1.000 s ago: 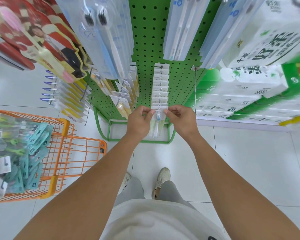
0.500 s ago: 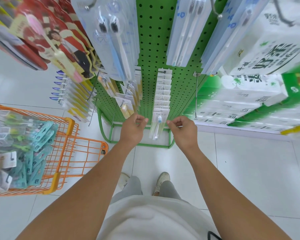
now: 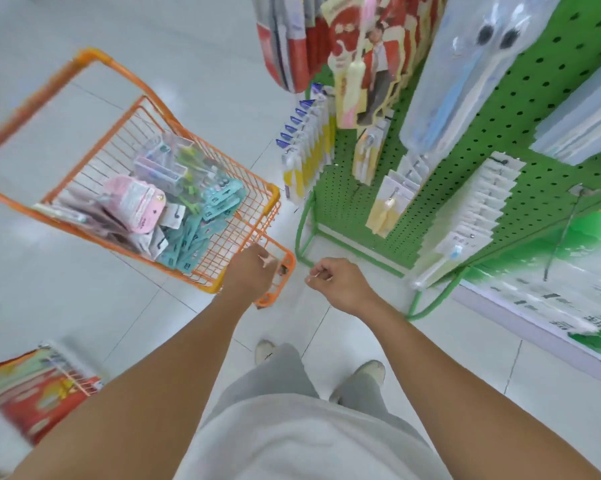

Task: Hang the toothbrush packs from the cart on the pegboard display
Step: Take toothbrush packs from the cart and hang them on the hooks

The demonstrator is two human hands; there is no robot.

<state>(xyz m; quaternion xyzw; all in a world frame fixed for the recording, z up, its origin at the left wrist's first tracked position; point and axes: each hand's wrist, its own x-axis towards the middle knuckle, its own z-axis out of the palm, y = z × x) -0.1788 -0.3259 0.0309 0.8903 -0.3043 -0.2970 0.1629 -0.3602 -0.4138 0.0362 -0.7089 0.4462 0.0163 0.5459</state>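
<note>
The orange wire cart (image 3: 272, 199) stands on the left and holds several toothbrush packs (image 3: 219, 199), teal, pink and clear. On the right is the green pegboard display (image 3: 520, 109). A row of white toothbrush packs (image 3: 479, 209) hangs from one of its hooks, the front one showing a blue-headed brush. My left hand (image 3: 254, 271) hovers by the cart's near corner, fingers loosely curled and holding nothing. My right hand (image 3: 340, 282) hangs loosely curled between cart and display, also holding nothing.
A bare metal hook (image 3: 565, 230) sticks out to the right of the white row. Yellow packs (image 3: 306, 161) and red packs (image 3: 292, 39) hang on the display's left side. Green-and-white tissue bundles (image 3: 586, 271) line the floor at the right. A red package (image 3: 32, 393) sits at lower left.
Both hands let go of the pack on the hook and dropped away from the pegboard. My view swung left, and my left hand moved to the cart's corner.
</note>
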